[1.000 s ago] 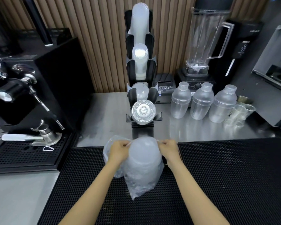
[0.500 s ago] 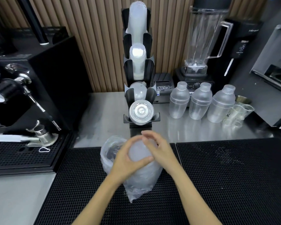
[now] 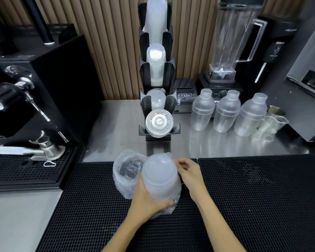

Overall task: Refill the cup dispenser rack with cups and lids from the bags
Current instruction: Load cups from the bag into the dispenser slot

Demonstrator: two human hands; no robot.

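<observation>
Your left hand [image 3: 149,199] grips bagged cup stack [image 3: 160,179] | right hand [image 3: 187,171] pinches bag (top edge) | risk — thin film tears, cups spill

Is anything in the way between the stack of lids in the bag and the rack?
Only the plastic bag round the lid stack. The left hand grips it; the rack stands just behind, with bare counter between.

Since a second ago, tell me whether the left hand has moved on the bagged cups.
Yes. The left hand has slid down from the top of the bagged cup stack to its lower side, farther from the dispenser rack.
</observation>
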